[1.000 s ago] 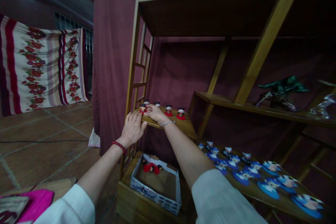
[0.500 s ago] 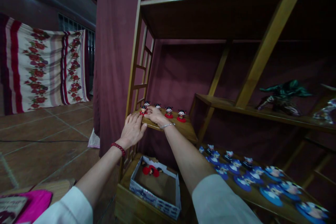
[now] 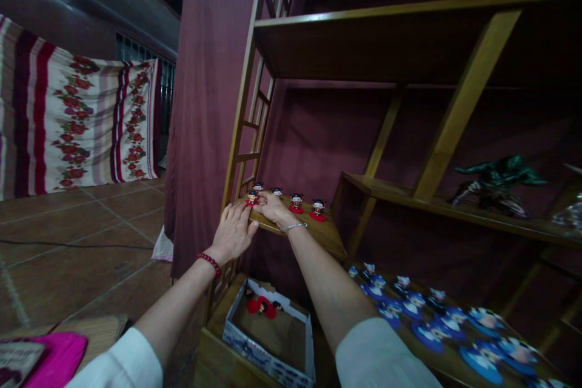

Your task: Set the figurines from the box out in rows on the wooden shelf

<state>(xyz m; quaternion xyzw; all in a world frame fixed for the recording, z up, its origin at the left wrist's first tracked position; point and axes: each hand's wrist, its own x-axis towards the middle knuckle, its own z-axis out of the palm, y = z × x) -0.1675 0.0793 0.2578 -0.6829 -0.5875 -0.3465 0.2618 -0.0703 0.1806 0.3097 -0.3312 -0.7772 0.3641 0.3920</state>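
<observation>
Small black-haired figurines on red bases stand on a short wooden shelf [image 3: 321, 235]. My right hand [image 3: 275, 211] reaches over this shelf, its fingers closed at the base of the front-left figurine [image 3: 252, 197]; the fingertips are partly hidden. My left hand [image 3: 233, 231] lies at the shelf's front left edge with fingers stretched out, their tips close to the same figurine. Behind it are another figurine [image 3: 258, 187] and a partly covered one [image 3: 277, 191]. To the right of my right hand stand two more, a figurine [image 3: 296, 202] and an end figurine [image 3: 317, 209].
Below the shelf, an open cardboard box [image 3: 268, 362] holds several red-based figurines [image 3: 262, 308]. Several blue-based figurines [image 3: 427, 334] fill a lower shelf at right. A dark green statue [image 3: 502, 185] stands on a middle shelf. A wooden lattice side [image 3: 248, 157] borders the left.
The view has shifted slightly, so the shelves sit a little lower and to the right. Both hands stay at the front-left figurine, with hardly any movement against the shelf.
</observation>
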